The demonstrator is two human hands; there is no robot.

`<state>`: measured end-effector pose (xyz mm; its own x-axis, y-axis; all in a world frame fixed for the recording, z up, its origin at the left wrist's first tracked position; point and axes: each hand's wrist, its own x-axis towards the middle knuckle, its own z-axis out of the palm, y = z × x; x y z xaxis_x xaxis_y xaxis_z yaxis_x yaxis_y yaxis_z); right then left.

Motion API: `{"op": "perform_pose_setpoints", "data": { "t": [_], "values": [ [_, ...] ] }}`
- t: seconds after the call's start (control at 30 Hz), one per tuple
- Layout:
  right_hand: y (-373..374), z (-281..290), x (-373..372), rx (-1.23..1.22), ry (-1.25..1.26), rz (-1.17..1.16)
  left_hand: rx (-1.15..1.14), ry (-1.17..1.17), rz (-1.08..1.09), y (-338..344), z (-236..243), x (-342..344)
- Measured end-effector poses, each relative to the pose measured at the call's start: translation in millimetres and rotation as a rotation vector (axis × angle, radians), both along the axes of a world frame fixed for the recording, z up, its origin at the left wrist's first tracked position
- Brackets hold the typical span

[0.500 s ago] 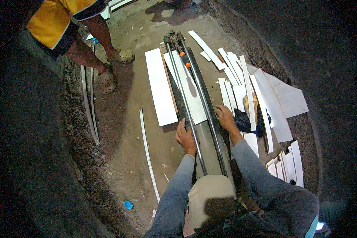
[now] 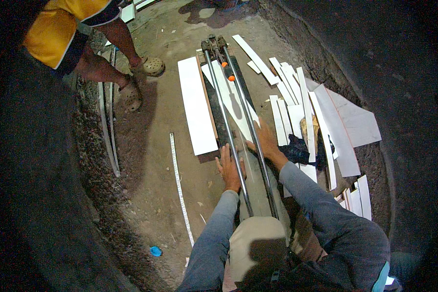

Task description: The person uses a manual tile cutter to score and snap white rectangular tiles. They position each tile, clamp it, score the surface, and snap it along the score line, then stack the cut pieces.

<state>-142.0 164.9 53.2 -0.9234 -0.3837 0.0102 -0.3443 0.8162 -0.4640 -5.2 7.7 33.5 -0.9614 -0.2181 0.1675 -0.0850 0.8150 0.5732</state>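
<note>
A manual tile cutter (image 2: 250, 168) with two long steel rails lies lengthwise before me. On its bed, beneath the rails, a white tile (image 2: 231, 100) sits slanted, its near end narrowing toward the right rail. My right hand (image 2: 268, 143) is at that near end, thumb and fingers around the tile's edge beside the right rail; the fingertips are partly hidden. My left hand (image 2: 230, 169) rests with spread fingers on the bed's left side, next to the left rail, holding nothing. An orange-and-black part (image 2: 228, 72) sits near the far end, between the rails.
Left of the cutter lies a wide white tile (image 2: 195, 107), with a white measuring strip (image 2: 177, 177) nearer me. Several cut tile strips (image 2: 289, 90) and a dark cloth (image 2: 297, 148) are piled at right. Another person's clog-shod feet (image 2: 151, 66) stand at the far left.
My right hand has moved left, from beside the cutter onto the tile's near end. The tile has turned aslant on the bed. My left hand has barely moved.
</note>
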Motion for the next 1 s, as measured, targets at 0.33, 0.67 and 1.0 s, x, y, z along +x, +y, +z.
{"op": "perform_pose_setpoints", "data": {
  "t": [0.33, 0.67, 1.0],
  "values": [
    [62.6, 3.2, 10.5, -0.097, -0.190, -0.508, 0.034, 0.058, 0.040, 9.5, -4.1, -13.5],
    [117.1, 15.8, 27.5, -0.174, -0.017, -0.671, 0.018, 0.034, 0.011, 16.7, -1.5, -27.8],
    [94.7, 95.3, 145.5, -0.376, -0.039, -0.584, 0.029, 0.077, 0.052, -15.7, -13.0, 1.1]
  ]
}}
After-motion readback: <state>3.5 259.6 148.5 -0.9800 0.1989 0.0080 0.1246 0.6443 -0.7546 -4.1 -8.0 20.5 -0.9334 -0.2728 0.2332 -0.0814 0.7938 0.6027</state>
